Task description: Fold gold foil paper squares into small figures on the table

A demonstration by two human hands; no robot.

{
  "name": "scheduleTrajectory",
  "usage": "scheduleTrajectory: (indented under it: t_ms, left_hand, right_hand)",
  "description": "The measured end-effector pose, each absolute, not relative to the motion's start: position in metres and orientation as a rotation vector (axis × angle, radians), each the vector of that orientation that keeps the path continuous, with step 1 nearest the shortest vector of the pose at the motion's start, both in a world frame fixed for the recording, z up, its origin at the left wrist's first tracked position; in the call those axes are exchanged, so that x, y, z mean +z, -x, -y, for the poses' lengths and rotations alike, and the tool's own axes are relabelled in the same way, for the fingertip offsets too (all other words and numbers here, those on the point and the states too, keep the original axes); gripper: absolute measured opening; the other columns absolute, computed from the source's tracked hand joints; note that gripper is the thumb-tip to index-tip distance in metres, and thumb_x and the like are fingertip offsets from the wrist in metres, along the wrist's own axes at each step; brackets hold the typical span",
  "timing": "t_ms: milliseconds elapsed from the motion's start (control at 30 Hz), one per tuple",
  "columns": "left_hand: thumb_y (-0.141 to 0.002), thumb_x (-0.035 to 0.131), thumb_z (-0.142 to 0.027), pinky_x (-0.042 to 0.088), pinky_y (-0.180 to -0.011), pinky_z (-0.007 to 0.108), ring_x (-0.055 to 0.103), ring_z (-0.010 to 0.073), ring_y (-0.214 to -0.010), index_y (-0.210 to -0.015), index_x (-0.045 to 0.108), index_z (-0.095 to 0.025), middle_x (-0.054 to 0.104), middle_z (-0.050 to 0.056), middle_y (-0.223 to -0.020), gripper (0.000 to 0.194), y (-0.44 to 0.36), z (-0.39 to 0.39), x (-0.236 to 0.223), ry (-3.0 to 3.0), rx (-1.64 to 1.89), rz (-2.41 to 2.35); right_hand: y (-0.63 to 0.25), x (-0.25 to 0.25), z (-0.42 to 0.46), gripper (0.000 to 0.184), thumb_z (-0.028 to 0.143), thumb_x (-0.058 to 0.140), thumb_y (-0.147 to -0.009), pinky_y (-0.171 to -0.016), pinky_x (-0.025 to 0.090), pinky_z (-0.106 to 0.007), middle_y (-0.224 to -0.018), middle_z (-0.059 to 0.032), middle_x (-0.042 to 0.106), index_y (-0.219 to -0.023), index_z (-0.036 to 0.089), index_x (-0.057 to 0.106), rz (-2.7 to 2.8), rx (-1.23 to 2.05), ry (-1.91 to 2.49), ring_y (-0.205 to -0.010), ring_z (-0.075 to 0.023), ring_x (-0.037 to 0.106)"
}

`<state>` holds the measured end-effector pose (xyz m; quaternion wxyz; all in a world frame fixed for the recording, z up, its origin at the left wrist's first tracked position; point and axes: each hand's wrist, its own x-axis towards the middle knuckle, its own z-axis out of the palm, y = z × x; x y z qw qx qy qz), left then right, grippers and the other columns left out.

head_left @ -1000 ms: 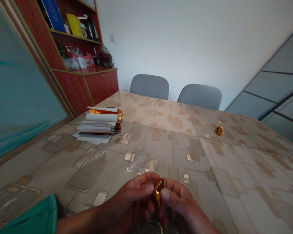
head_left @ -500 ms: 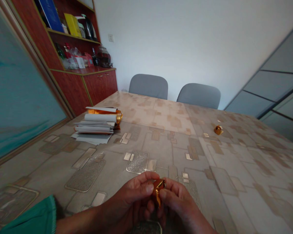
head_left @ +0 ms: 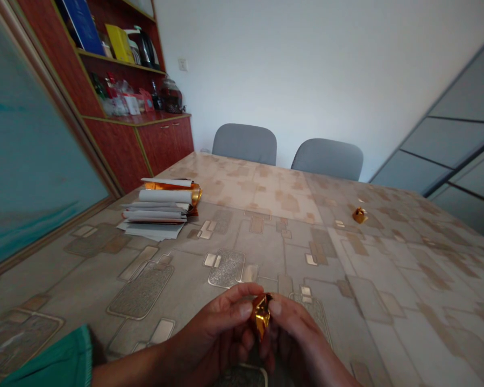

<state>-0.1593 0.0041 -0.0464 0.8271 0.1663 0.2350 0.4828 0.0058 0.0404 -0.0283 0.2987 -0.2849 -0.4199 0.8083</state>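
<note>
Between my hands, at the bottom middle of the head view, is a small folded piece of gold foil paper [head_left: 262, 316], its shiny side showing and its lower end narrowing to a point. My left hand [head_left: 221, 322] pinches its left side, the thumb against the foil and the other fingers curled behind. From the right, my right hand [head_left: 296, 325] holds the opposite side with thumb and fingers near the upper edge. Both hands are just above the patterned tablecloth [head_left: 177, 290]. Part of the foil is hidden by the fingers.
A stack of gold-and-white foil paper sheets [head_left: 157, 215] lies at the left of the table. Toward the right sits a small folded gold foil piece [head_left: 360, 215]. Two grey chairs [head_left: 244, 144] stand at the far edge; a red-brown cabinet [head_left: 165, 140] is behind left.
My right thumb has moved up along the foil toward its upper edge, and more of the shiny gold face shows. My left hand has hardly moved.
</note>
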Motion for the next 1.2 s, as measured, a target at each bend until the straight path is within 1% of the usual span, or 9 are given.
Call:
scheduleTrajectory:
  t_ms: [133,300,500,633,733,833,967,1100,1200]
  left_hand:
    - [-0.097,0.062,-0.015,0.048,-0.065,0.019,0.065,0.0102,-0.07,-0.116,0.066,-0.017,0.069,0.007,-0.092,0.02,0.162,-0.006,-0.048,-0.34,1.034,-0.486]
    - [-0.096,0.063,-0.017,0.048,-0.062,0.017,0.065,0.0103,-0.066,-0.118,0.066,-0.016,0.069,0.006,-0.084,0.022,0.164,-0.008,-0.045,-0.374,1.017,-0.516]
    - [-0.093,0.069,-0.019,0.046,-0.061,0.013,0.065,0.0092,-0.071,-0.114,0.069,-0.013,0.069,0.009,-0.093,0.022,0.167,-0.009,-0.034,-0.384,0.96,-0.537]
    - [-0.088,0.076,-0.021,0.041,-0.053,0.01,0.066,0.0107,-0.072,-0.111,0.069,-0.017,0.069,0.007,-0.091,0.025,0.17,-0.009,-0.026,-0.318,0.925,-0.516]
    - [-0.086,0.079,-0.019,0.037,-0.049,0.009,0.059,0.0055,-0.059,-0.099,0.07,-0.017,0.067,0.003,-0.082,0.016,0.17,-0.008,-0.022,-0.275,0.91,-0.489]
    - [-0.085,0.078,-0.017,0.034,-0.046,0.01,0.049,0.0019,-0.049,-0.09,0.071,-0.017,0.061,-0.003,-0.073,0.008,0.168,-0.007,-0.021,-0.241,0.917,-0.486]
    - [-0.088,0.074,-0.015,0.036,-0.05,0.01,0.052,0.0031,-0.056,-0.099,0.073,-0.016,0.061,-0.001,-0.078,0.01,0.167,-0.009,-0.021,-0.229,0.954,-0.507]
    - [-0.089,0.07,-0.011,0.038,-0.053,0.011,0.052,0.0041,-0.061,-0.103,0.074,-0.013,0.063,0.002,-0.086,0.015,0.167,-0.01,-0.02,-0.304,0.919,-0.5]
    - [-0.088,0.073,-0.015,0.039,-0.056,0.012,0.053,0.0052,-0.064,-0.107,0.074,-0.014,0.063,0.003,-0.089,0.018,0.167,-0.01,-0.02,-0.321,0.904,-0.542]
  right_hand:
    - [-0.006,-0.026,-0.039,0.054,0.066,0.06,-0.089,-0.054,0.047,-0.022,-0.062,-0.0028,0.063,-0.073,0.015,0.067,1.024,2.181,0.743,-0.055,-0.0118,0.056]
    - [-0.008,-0.022,-0.041,0.051,0.063,0.063,-0.089,-0.054,0.047,-0.022,-0.063,-0.0032,0.064,-0.074,0.015,0.069,1.091,2.151,0.712,-0.056,-0.0118,0.056]
    - [-0.017,-0.015,-0.05,0.058,0.069,0.057,-0.09,-0.055,0.049,-0.024,-0.063,-0.003,0.062,-0.074,0.014,0.068,1.145,2.162,0.814,-0.054,-0.0119,0.055]
    - [-0.023,-0.016,-0.056,0.045,0.058,0.07,-0.087,-0.056,0.046,-0.021,-0.069,-0.0026,0.064,-0.08,0.014,0.07,1.24,2.158,0.768,-0.06,-0.011,0.056]
    - [-0.024,-0.022,-0.06,0.038,0.051,0.081,-0.081,-0.053,0.042,-0.017,-0.066,0.0016,0.061,-0.085,0.015,0.069,1.292,2.108,0.729,-0.056,-0.0076,0.052]
    - [-0.023,-0.028,-0.061,0.038,0.045,0.086,-0.077,-0.05,0.038,-0.017,-0.064,0.0057,0.06,-0.094,0.019,0.064,1.261,2.071,0.669,-0.052,-0.0066,0.05]
    - [-0.022,-0.026,-0.057,0.046,0.037,0.089,-0.074,-0.059,0.042,-0.02,-0.074,0.0054,0.062,-0.11,0.025,0.063,1.292,1.976,0.692,-0.062,-0.009,0.055]
    - [-0.028,-0.019,-0.057,0.049,0.036,0.083,-0.082,-0.073,0.046,-0.029,-0.086,0.0016,0.062,-0.128,0.033,0.066,1.62,1.698,0.727,-0.076,-0.0142,0.056]
    - [-0.032,-0.017,-0.062,0.044,0.038,0.08,-0.085,-0.075,0.046,-0.032,-0.093,-0.0004,0.061,-0.128,0.037,0.068,1.853,1.483,0.626,-0.08,-0.0166,0.056]
